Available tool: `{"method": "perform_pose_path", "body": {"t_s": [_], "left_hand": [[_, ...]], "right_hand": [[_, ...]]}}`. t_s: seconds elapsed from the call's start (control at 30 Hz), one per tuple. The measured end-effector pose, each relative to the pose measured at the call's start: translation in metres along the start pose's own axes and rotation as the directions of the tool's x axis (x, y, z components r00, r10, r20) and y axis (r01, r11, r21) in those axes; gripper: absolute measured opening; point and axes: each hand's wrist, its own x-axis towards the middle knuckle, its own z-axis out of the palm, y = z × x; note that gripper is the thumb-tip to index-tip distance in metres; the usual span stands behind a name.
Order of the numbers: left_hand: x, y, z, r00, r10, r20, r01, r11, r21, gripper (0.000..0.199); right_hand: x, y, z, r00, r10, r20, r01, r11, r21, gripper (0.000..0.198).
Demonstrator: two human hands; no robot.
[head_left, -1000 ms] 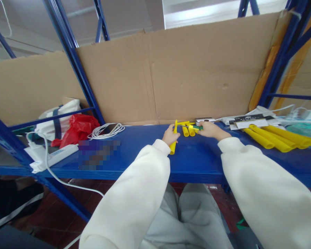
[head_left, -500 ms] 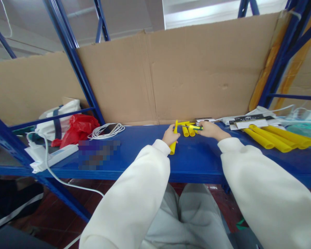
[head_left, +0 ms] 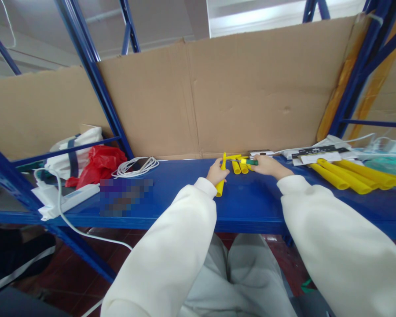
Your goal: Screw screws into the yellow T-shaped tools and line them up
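My left hand (head_left: 216, 172) is wrapped round a yellow plastic tube (head_left: 219, 189), whose flattened upper end stands above my fingers. In my right hand (head_left: 266, 165) is a screwdriver (head_left: 249, 162) with a yellow-and-green handle. It lies almost level, and its shaft points left to the upper part of the tube. Whether its tip sits in the tube is too small to tell. Behind and below the screwdriver, several more yellow tubes (head_left: 236, 168) lie on the blue shelf (head_left: 185, 193).
On the right are several yellow tubes (head_left: 353, 178) beside black-and-white packaging (head_left: 318, 156). A cardboard sheet (head_left: 244, 97) closes off the back. To the left are a coiled white cable (head_left: 132, 167), a red plastic bag (head_left: 102, 163) and a white power strip (head_left: 75, 198).
The screwdriver's handle has turned about its long axis, showing more green where yellow faced me. Both hands keep almost the same place, and the tube stays in my left hand.
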Motion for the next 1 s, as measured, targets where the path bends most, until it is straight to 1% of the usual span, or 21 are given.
{"method": "perform_pose_path", "body": {"t_s": [0.13, 0.33, 0.47, 0.67, 0.8, 0.9, 1.0], "left_hand": [[0.0001, 0.0007, -0.0001, 1.000, -0.002, 0.004, 0.002, 1.000, 0.009, 0.073], [-0.0023, 0.0032, -0.0005, 1.000, -0.003, 0.013, 0.003, 1.000, 0.020, 0.071], [-0.0021, 0.0028, -0.0005, 1.000, 0.007, 0.016, -0.007, 1.000, 0.023, 0.070], [-0.0004, 0.0013, 0.0000, 1.000, 0.010, 0.006, -0.010, 0.999, 0.046, 0.068], [0.0010, -0.0003, 0.0005, 1.000, 0.002, 0.000, -0.002, 0.998, 0.057, 0.069], [0.0016, -0.0011, 0.0007, 1.000, 0.006, -0.004, -0.006, 0.998, 0.058, 0.070], [0.0012, -0.0006, 0.0007, 1.000, 0.004, -0.005, -0.003, 0.998, 0.062, 0.069]], "right_hand": [[-0.0023, -0.0013, -0.0010, 1.000, 0.001, -0.005, -0.001, 1.000, -0.030, 0.034], [-0.0052, -0.0055, -0.0057, 0.999, 0.043, -0.014, -0.042, 0.999, 0.017, 0.036], [-0.0018, -0.0020, -0.0022, 1.000, 0.016, -0.012, -0.016, 1.000, 0.026, 0.029], [-0.0002, 0.0016, 0.0022, 0.999, 0.006, -0.035, -0.005, 1.000, 0.023, 0.035], [-0.0002, 0.0006, 0.0009, 1.000, 0.003, -0.021, -0.002, 0.998, 0.061, 0.029], [0.0010, 0.0010, 0.0006, 1.000, -0.029, 0.002, 0.029, 0.997, 0.076, 0.021], [0.0017, 0.0019, 0.0008, 0.999, -0.047, -0.012, 0.048, 0.997, 0.058, 0.021]]}}
